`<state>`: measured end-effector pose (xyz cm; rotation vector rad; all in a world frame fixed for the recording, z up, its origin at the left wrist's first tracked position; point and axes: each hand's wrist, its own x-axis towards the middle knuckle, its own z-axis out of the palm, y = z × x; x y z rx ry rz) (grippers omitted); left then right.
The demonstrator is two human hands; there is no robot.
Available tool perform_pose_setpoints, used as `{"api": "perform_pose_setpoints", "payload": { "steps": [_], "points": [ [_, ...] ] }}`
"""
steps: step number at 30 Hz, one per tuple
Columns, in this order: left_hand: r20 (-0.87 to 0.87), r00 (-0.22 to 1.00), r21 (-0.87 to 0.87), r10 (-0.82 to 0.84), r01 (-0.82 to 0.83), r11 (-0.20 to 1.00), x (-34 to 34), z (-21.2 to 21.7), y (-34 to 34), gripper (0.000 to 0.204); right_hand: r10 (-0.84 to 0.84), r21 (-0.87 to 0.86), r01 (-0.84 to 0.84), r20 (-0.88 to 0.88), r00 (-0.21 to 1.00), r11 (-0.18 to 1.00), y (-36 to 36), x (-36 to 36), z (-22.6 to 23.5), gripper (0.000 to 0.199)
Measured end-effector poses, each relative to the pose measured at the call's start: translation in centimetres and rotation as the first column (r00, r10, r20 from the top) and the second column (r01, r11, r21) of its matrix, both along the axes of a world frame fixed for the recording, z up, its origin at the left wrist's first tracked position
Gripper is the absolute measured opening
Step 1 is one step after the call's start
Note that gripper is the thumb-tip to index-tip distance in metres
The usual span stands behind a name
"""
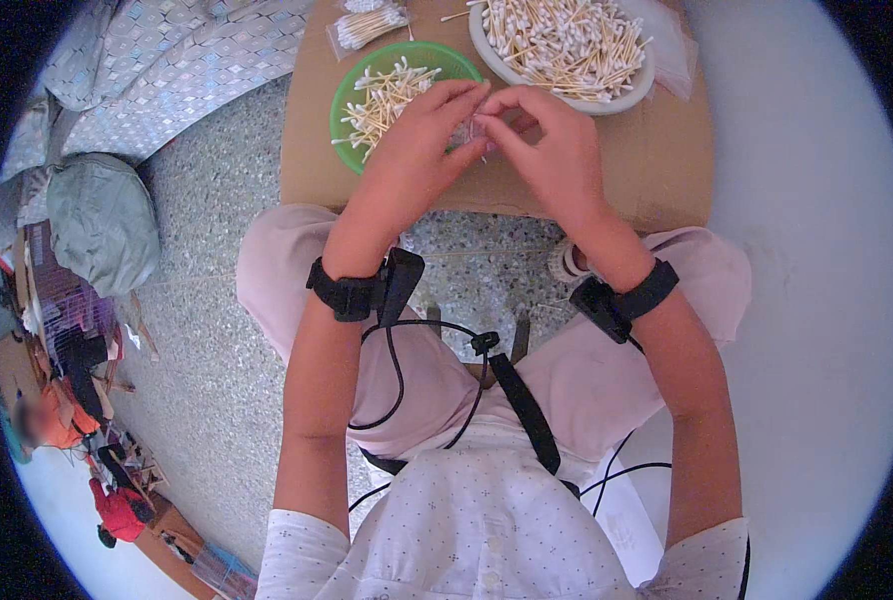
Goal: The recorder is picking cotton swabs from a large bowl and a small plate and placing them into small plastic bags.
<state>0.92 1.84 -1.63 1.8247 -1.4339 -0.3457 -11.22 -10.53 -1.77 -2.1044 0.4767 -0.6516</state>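
My left hand point(419, 140) and my right hand point(555, 145) meet at the near right rim of a green plastic basket point(339, 125). Fingers of both hands pinch a small clear plastic bag point(475, 130), mostly hidden behind them. Loose cotton swabs point(382, 98) fill part of the basket, just beyond my left hand. Past my right hand stands a white bowl point(607, 106) heaped with many more cotton swabs point(562, 45).
The basket and bowl stand on a cardboard surface point(647, 160) above my knees. A clear packet of cotton swabs point(369, 27) lies at its far left, clear plastic bags point(675, 55) at far right. Cables point(392, 370) hang from my wrist straps. People point(117, 510) are at far left.
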Motion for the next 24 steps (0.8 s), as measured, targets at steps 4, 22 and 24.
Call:
{"api": "perform_pose_setpoints", "payload": {
  "steps": [4,22,24],
  "points": [
    [0.003,1.0,-0.028,0.012,-0.012,1.0,-0.1,0.2,0.1,0.048,0.064,-0.124,-0.069,-0.045,0.997,0.99,-0.4,-0.1,-0.4,0.019],
    [0.024,0.999,-0.062,0.025,-0.023,0.998,-0.4,0.3,0.0,0.049,0.251,-0.569,-0.292,-0.151,0.956,0.769,-2.5,-1.9,1.6,0.021],
    [0.018,1.0,-0.054,0.025,-0.024,0.998,-0.4,0.2,0.0,0.049,0.263,-0.566,-0.312,-0.17,0.95,0.763,-2.4,-1.8,1.5,0.021]
  ]
}}
